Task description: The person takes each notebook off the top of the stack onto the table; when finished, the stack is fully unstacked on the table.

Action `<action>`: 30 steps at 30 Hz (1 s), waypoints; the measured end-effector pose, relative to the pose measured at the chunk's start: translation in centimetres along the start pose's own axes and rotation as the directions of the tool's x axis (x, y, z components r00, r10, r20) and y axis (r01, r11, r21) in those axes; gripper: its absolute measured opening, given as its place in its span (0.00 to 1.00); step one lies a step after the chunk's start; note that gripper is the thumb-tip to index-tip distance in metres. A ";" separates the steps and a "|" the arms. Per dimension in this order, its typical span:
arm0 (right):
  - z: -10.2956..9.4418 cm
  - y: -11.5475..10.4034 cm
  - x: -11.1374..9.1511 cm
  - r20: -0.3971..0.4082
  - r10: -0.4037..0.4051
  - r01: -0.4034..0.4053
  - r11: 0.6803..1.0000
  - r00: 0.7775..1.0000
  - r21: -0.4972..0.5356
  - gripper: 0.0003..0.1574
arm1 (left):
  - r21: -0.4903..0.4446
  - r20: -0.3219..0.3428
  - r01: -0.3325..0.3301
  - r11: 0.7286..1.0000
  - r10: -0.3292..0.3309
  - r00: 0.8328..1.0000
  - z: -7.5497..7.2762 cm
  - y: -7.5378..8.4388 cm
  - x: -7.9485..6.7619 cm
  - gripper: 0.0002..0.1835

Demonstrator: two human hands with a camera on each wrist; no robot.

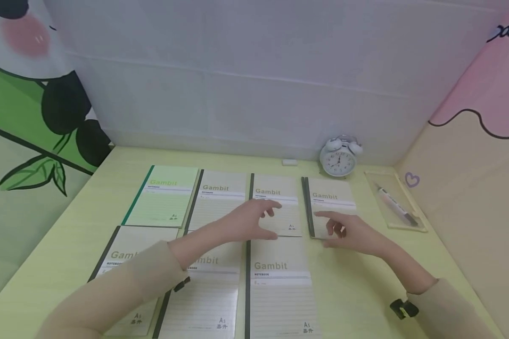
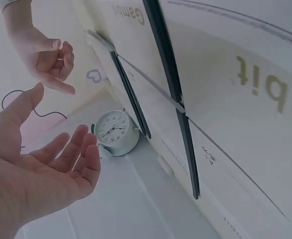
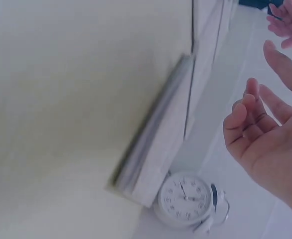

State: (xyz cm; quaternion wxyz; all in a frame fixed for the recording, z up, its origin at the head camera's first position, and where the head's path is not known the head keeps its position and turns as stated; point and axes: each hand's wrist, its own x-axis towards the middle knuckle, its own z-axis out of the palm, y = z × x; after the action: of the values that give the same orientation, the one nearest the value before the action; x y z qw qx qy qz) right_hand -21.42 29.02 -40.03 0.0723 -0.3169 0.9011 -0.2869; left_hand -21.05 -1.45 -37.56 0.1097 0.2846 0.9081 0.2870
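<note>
My left hand (image 1: 248, 221) hangs over the middle notebooks, thumb apart from its loosely bent fingers, with nothing held. Beneath it lies a pale notebook (image 1: 275, 188) with a dark spine. My right hand (image 1: 356, 233) is over the lower right part of a small stack of notebooks (image 1: 331, 188), whose two dark spines show side by side. Its index finger points left and the other fingers curl loosely around nothing. In the right wrist view, the stack (image 3: 161, 134) shows its thick page edges, apart from the right hand (image 3: 275, 129). The left wrist view shows the left palm (image 2: 41, 184) empty.
A green notebook (image 1: 165, 202) and several pale notebooks (image 1: 280, 292) lie in two rows. Along the back stand a white alarm clock (image 1: 338, 160) and a small white block (image 1: 290, 162). At right, a marker (image 1: 396, 205) lies in a shallow tray (image 1: 411, 229).
</note>
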 end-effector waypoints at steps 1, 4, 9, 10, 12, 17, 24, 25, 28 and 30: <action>-0.5 0.3 0.0 -0.020 -0.007 0.007 1.000 1.000 -0.012 0.41 | -0.019 -0.009 -0.006 1.000 0.006 1.000 -0.1 0.2 0.4 0.39; -2.1 1.2 -0.1 -0.077 -0.003 0.001 1.000 0.997 -0.027 0.41 | -0.072 -0.034 -0.015 0.997 0.013 0.999 -0.3 0.6 1.6 0.40; -4.4 3.5 -0.3 -0.161 0.088 -0.104 0.990 0.983 -0.095 0.43 | -0.134 -0.055 -0.014 0.991 0.006 0.998 -0.2 1.0 3.8 0.42; -4.7 3.9 -0.4 -0.168 0.109 -0.126 0.988 0.980 -0.091 0.43 | -0.145 -0.057 -0.013 0.989 0.005 0.998 0.0 1.0 4.2 0.42; -5.4 4.6 -0.6 -0.172 0.144 -0.156 0.986 0.975 -0.058 0.44 | -0.168 -0.054 -0.011 0.986 0.002 0.999 0.4 1.1 5.1 0.43; -6.4 5.7 -0.7 -0.167 0.191 -0.187 0.981 0.967 0.044 0.46 | -0.212 -0.052 -0.007 0.977 -0.004 0.999 2.1 0.8 7.3 0.48; -6.1 9.0 -0.4 -0.172 0.199 -0.175 0.973 0.965 0.149 0.49 | -0.234 -0.042 0.004 0.972 -0.015 0.999 3.9 -0.3 9.9 0.51; -6.0 9.4 -0.4 -0.168 0.201 -0.173 0.971 0.965 0.167 0.49 | -0.231 -0.039 0.005 0.973 -0.015 0.999 4.2 -0.5 10.3 0.51; -5.7 10.6 -0.1 -0.154 0.205 -0.176 0.967 0.967 0.187 0.50 | -0.204 -0.033 0.014 0.979 -0.021 0.999 4.9 -0.9 11.3 0.52; -5.5 11.4 0.0 -0.139 0.213 -0.184 0.963 0.967 0.196 0.49 | -0.180 -0.033 0.018 0.983 -0.025 0.999 5.3 -1.1 11.9 0.53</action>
State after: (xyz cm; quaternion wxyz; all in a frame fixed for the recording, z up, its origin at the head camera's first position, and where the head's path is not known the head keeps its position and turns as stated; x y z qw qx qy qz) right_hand -29.19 38.81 -41.95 0.0572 -0.1927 0.9014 -0.3834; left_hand -29.33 7.10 -42.92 0.1220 0.2585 0.8833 0.3716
